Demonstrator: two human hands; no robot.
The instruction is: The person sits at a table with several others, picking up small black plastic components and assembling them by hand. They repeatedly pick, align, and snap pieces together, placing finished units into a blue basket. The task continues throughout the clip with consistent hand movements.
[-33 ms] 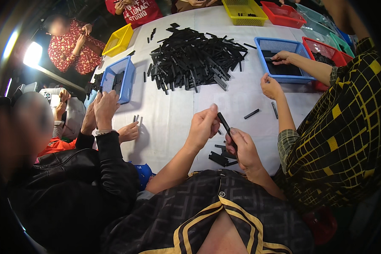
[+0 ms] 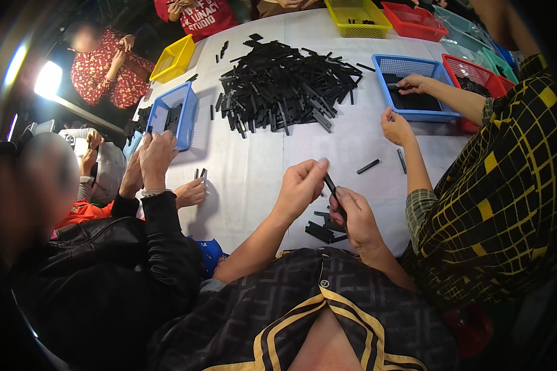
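Both my hands hold one slim black strip [image 2: 332, 187], slanted over the near part of the white table. The fingers of my left hand [image 2: 301, 190] are closed at its upper end, with the thumb over the tip. My right hand [image 2: 356, 221] grips the lower end between thumb and fingers, which partly hides it. Just below and left of the right hand lies a small group of black pieces [image 2: 319, 232], some notched. A large heap of black strips [image 2: 284, 83] covers the middle of the table beyond my hands.
To the right, a co-worker's hand [image 2: 413, 85] reaches into a blue basket [image 2: 424, 115]. At left another person's hands [image 2: 153, 157] work beside a second blue basket [image 2: 189, 114]. Two loose strips [image 2: 368, 167] lie right of my hands. Yellow [image 2: 173, 59] and red baskets [image 2: 408, 28] stand farther off.
My left thumb, raised beside the strip's upper end before, has come down over it, and the fingers have closed there. My right hand stays nearly in place.
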